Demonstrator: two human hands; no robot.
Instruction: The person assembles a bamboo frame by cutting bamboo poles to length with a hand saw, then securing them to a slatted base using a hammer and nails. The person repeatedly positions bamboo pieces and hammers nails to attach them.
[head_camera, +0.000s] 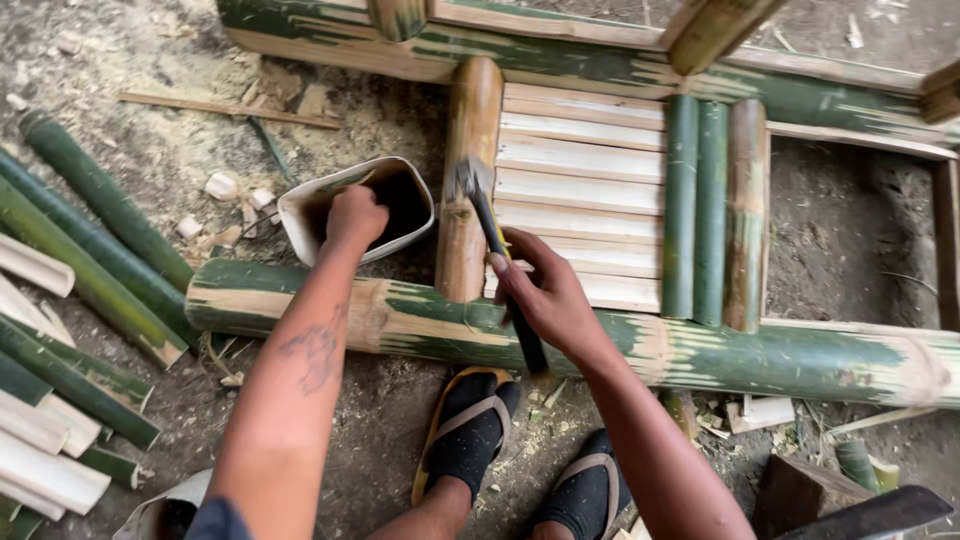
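Right hand (545, 300) grips a hammer (492, 235) over a bamboo frame (580, 175); left hand (352, 215), fingers hidden, reaches into a container (300, 215); a glancing blow could split the slats.

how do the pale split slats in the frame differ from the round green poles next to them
The pale slats are flat, cream and lie crosswise; the green poles are round, dark green and run lengthwise. The slats number several more than the poles. Both are bamboo, resting in the same frame on the ground.
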